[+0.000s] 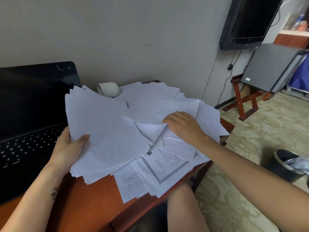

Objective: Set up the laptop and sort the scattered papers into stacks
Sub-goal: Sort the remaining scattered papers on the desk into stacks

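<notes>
The laptop [33, 106] is standing open on the left part of the desk [93, 198], with its screen dark and its keyboard facing the person. Just right of the laptop, the left hand [66, 148] is holding a sheaf [103, 131] of white papers. The thumb is lying on top and the fingers are curling underneath, and the sheaf's left edge is overlapping the laptop's keys.

Further right of the laptop, the loose papers [167, 101] are lying fanned and overlapping across the desk and reaching past its right edge. The right hand [182, 126] is resting on this pile with its fingers curled, pinching a sheet [150, 129] whose corner is folding upward. Nearer the person, a certificate [167, 164] with an ornate border is lying printed side up among pages of text.

A roll of paper [107, 89] is lying on its side just right of the laptop's screen, behind the sheaf.

Far to the right of the laptop, on the carpet, a dark bin [287, 164] is standing with crumpled clear plastic [299, 162] inside it. Up and to the right of the laptop, a grey box [270, 67] is sitting on a wooden stand [244, 99]. Beyond it a wheeled cart [301, 76] is carrying a blue bag, and I cannot tell what is in the bag. A television [247, 22] is hanging on the wall above the stand.
</notes>
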